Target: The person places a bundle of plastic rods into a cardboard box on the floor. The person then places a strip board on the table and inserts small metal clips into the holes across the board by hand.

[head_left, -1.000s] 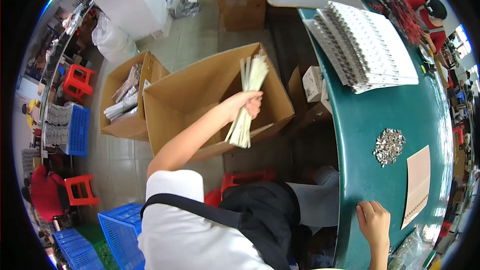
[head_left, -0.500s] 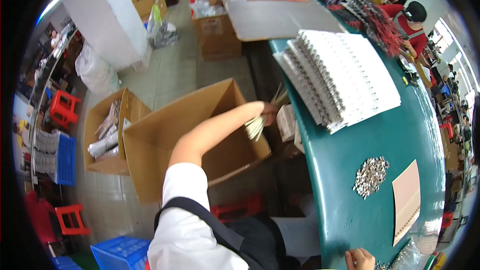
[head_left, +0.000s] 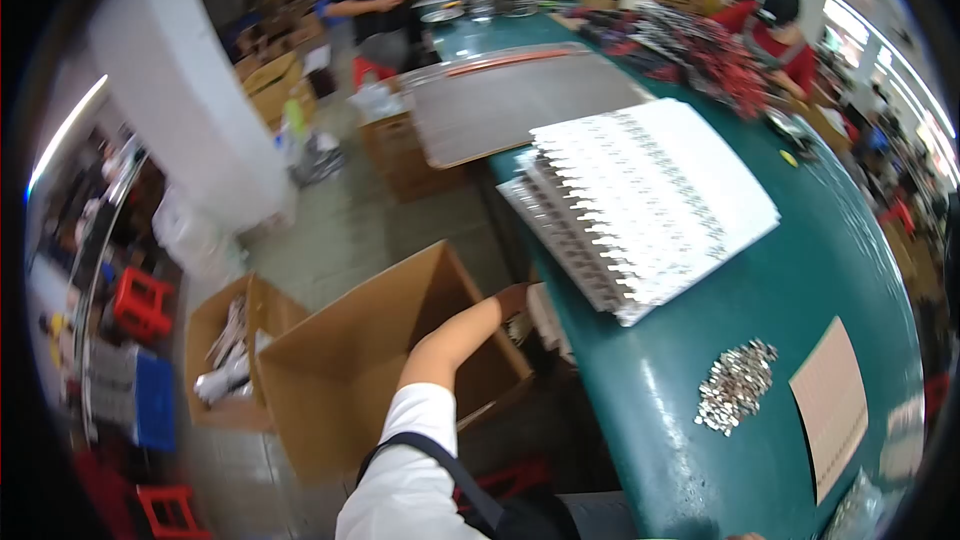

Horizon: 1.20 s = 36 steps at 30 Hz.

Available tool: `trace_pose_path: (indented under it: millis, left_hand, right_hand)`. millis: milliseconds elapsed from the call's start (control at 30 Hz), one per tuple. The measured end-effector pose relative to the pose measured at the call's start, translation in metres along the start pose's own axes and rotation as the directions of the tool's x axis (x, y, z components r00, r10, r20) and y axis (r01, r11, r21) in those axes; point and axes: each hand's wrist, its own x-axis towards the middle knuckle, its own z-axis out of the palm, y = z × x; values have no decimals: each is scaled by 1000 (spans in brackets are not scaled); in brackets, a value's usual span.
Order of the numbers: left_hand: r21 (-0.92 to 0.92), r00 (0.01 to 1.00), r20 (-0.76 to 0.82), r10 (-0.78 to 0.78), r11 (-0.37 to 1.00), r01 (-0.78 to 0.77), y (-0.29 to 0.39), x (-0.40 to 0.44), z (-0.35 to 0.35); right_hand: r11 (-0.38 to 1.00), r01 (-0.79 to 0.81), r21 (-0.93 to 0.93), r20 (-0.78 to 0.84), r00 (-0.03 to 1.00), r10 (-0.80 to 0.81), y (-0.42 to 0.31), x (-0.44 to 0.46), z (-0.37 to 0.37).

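Note:
My left hand reaches down beside the teal table, at the right side of a large open cardboard box. It is dark and blurred, with its fingers partly hidden. Just below it shows part of a bundle of thin pale strips, which the hand appears to grip. Pale boxes stand right next to the hand, under the table edge. Only a sliver of my right hand shows at the bottom edge, its fingers out of sight.
On the teal table lie a tall stack of white sheets with metal clips, a heap of small metal pieces and a tan card. A grey board overhangs the table edge. Co-workers are farther back.
My view has shifted, raising the far end of the room into sight. My left hand has gone lower beside the table, its strips now mostly hidden. My right hand has nearly left view.

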Motion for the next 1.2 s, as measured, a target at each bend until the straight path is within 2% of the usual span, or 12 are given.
trace_pose_path:
  millis: [100,167,400,433,467,600,733,867,967,1067,1167,1200]
  left_hand:
    - [227,951,256,-177,967,119,49,32,39]
    - [372,874,365,-322,910,181,66,41,59]
    - [773,417,469,-779,590,233,64,61,104]
    - [816,329,450,-830,532,225,57,56,111]
    - [856,227,425,-876,471,213,40,56,114]
    - [985,-262,172,-950,165,46,-33,45,140]
    - [933,-661,-328,-675,-121,-339,-98,4,151]
    - [735,-703,-678,-214,-174,-656,-94,-66,115]
    - [623,-633,-772,58,-121,-772,-66,-129,62]
    - [560,-550,-795,255,-39,-828,-42,-215,12]
    - [520,-447,-783,432,59,-852,-14,-325,-43]
    - [529,-458,-780,426,60,-846,36,-327,63]
  right_hand:
    - [992,-109,63,24,994,107,-9,2,-8]
    - [999,-31,-11,9,999,31,-3,1,-4]
    - [996,-89,-12,1,996,89,-2,-13,-8]
    - [996,-83,-36,37,996,84,2,-18,-7]
    - [995,-14,-94,-137,991,1,15,-21,12]
    - [989,-30,-146,-93,995,16,18,-22,10]
    - [990,-30,-141,-145,989,10,17,-25,7]
    - [992,-39,-117,-304,953,2,41,-43,25]
    - [923,-207,-325,-314,944,101,55,-56,15]
    - [837,-437,-329,-396,868,298,97,-45,9]
    - [831,-294,-473,-465,884,48,178,-14,-4]
    - [801,-226,-554,-409,912,-25,204,-4,-10]
